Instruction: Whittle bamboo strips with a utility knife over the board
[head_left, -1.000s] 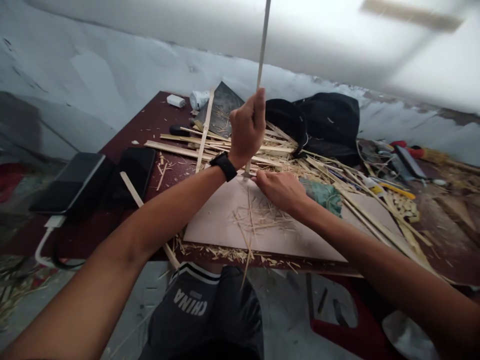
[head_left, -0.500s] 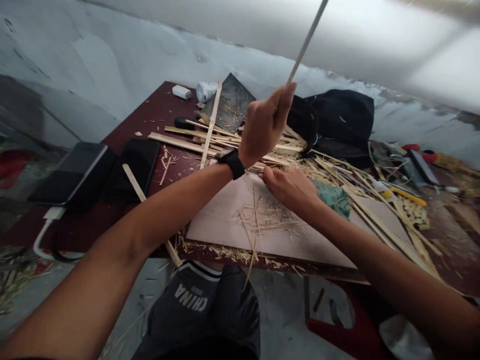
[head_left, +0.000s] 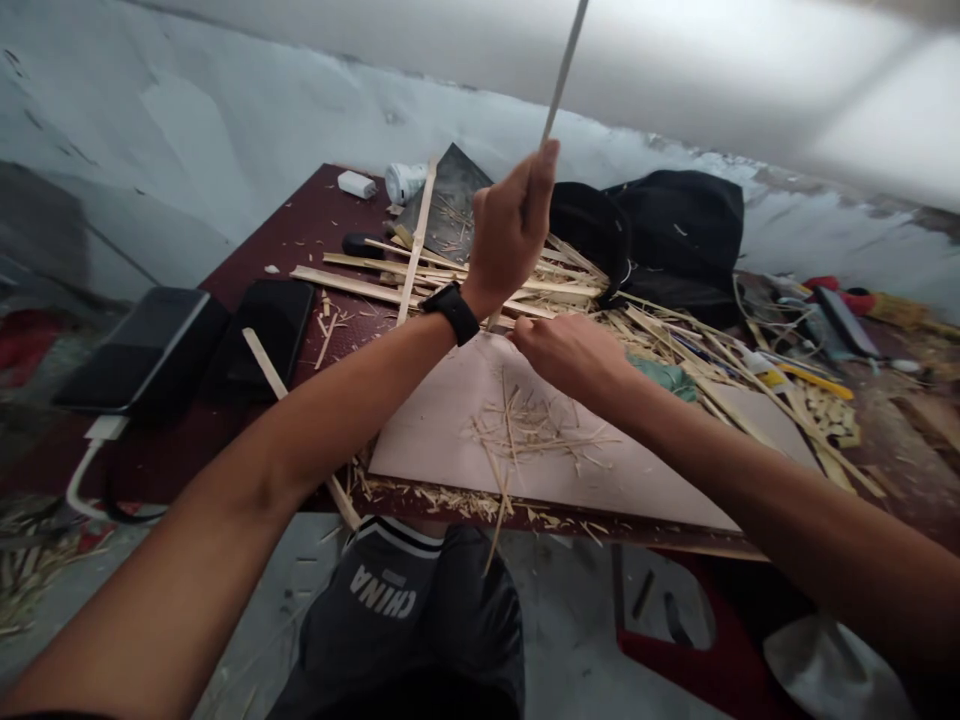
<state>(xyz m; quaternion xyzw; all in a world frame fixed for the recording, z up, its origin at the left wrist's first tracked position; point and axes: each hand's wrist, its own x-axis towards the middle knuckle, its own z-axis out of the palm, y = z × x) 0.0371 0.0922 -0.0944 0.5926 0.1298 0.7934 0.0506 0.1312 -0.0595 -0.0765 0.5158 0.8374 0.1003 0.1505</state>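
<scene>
My left hand (head_left: 510,225), with a black watch (head_left: 452,312) on its wrist, is raised and closed around a thin bamboo strip (head_left: 565,70). The strip stands steeply and runs out past the top of the view. Just below and to the right, my right hand (head_left: 566,350) is closed low over a pale board (head_left: 431,420); its fingers hide whatever they grip. A tangle of fine bamboo shavings (head_left: 517,430) lies on the board in front of it. Behind both hands is a heap of split bamboo strips (head_left: 360,288).
At the left are a power bank (head_left: 139,345) with a white cable and a black phone (head_left: 262,335). A black bag (head_left: 679,235) sits at the back against the wall. A yellow-handled tool (head_left: 817,380) and clutter lie right. A red stool (head_left: 690,655) stands below.
My left hand and the upright strip have shifted left and slightly up. My right hand has moved a little left and up, staying closed.
</scene>
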